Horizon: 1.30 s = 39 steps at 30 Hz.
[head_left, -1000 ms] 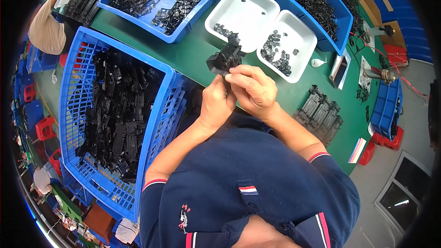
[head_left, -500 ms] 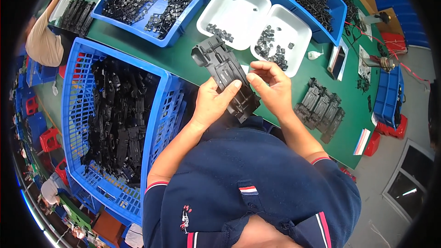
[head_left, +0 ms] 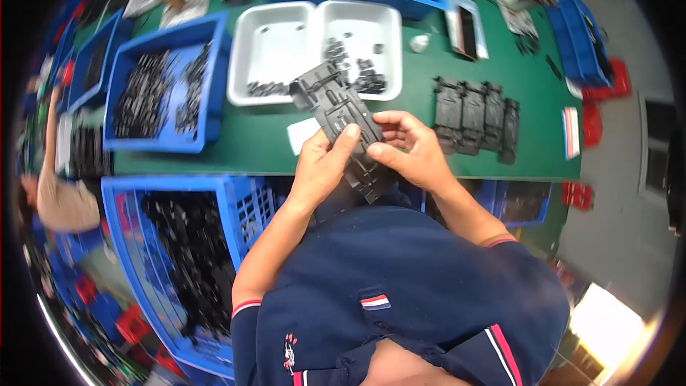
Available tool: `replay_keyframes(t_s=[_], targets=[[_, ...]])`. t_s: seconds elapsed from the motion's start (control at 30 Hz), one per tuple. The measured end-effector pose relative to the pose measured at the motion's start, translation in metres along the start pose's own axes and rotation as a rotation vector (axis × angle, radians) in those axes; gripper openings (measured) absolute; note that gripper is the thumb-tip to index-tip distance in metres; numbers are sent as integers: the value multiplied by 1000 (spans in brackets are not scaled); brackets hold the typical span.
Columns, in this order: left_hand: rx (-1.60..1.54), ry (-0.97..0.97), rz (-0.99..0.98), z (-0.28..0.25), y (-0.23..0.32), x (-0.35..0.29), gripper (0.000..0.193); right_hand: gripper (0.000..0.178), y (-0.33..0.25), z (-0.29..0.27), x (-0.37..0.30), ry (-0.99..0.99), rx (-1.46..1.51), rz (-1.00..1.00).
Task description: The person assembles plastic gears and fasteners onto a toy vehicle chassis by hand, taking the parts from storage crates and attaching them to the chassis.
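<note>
A long black moulded plastic part (head_left: 343, 116) is held at a slant in front of my chest, over the table's near edge. My left hand (head_left: 321, 169) is closed on its left side, thumb lying across the upper face. At the opposite edge my right hand (head_left: 416, 151) has its thumb against the part, with the fingers curled by the side. Just beyond the part's far end are two white trays, the left tray (head_left: 246, 53) and the right tray (head_left: 391, 25), with small black pieces (head_left: 370, 75) in them. The part's underside is hidden.
Several similar black parts (head_left: 468, 116) lie in a row on the green table (head_left: 525, 154) at the right. Blue bins (head_left: 204, 144) of black pieces stand left and far. A blue crate (head_left: 227, 225) of black parts is at my left. Another person's sleeve (head_left: 68, 204) shows far left.
The view has turned, so the table edge now lies level. My right hand's thumb and fingers have come in against the part's edge; my left hand keeps its grip.
</note>
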<state>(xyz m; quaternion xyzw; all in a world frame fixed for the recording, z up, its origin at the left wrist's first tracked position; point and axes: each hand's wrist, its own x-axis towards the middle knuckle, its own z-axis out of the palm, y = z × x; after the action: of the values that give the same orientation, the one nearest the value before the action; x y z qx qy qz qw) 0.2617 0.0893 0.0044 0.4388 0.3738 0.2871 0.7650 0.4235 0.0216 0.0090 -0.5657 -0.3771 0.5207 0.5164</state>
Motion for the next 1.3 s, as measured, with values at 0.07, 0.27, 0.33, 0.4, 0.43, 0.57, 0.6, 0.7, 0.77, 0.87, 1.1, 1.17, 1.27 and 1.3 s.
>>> replay_keyframes(t_s=[0.07, 0.27, 0.33, 0.4, 0.43, 0.57, 0.6, 0.7, 0.77, 0.87, 1.1, 1.17, 1.27, 1.3], targets=[[24, -100, -52, 15, -1, 14, 36, 67, 10, -13, -5, 79, -110, -41], [192, -349, -158, 68, -21, 57, 46, 82, 24, -45, -24, 380, -482, 44], [269, -420, -197, 78, -32, 67, 46, 79, 36, -54, -26, 468, -495, 104], [316, -448, -277, 81, -49, 79, 48, 78, 46, -64, -25, 537, -482, 196], [319, -453, -302, 82, -55, 83, 50, 78, 56, -70, -23, 572, -463, 239], [389, -375, -276, 69, -67, 68, 63, 86, 91, -84, -13, 655, -513, 338], [392, -369, -277, 61, -70, 64, 63, 88, 88, -81, -9, 644, -487, 360], [349, -294, -323, 34, -73, 55, 60, 89, 99, -77, 4, 681, -638, 289], [331, -261, -337, 19, -71, 47, 60, 86, 102, -76, 13, 663, -614, 323], [280, -199, -352, 2, -66, 34, 57, 82, 112, -78, 23, 645, -742, 308], [162, 16, -340, -36, -60, -2, 49, 61, 117, -86, 26, 691, -1055, 329], [145, 73, -338, -44, -57, -12, 48, 61, 116, -92, 22, 703, -1130, 329], [82, 141, -317, -57, -52, -28, 49, 62, 127, -111, 14, 746, -1227, 296], [65, 159, -293, -63, -48, -35, 49, 60, 129, -117, 13, 733, -1262, 312]])
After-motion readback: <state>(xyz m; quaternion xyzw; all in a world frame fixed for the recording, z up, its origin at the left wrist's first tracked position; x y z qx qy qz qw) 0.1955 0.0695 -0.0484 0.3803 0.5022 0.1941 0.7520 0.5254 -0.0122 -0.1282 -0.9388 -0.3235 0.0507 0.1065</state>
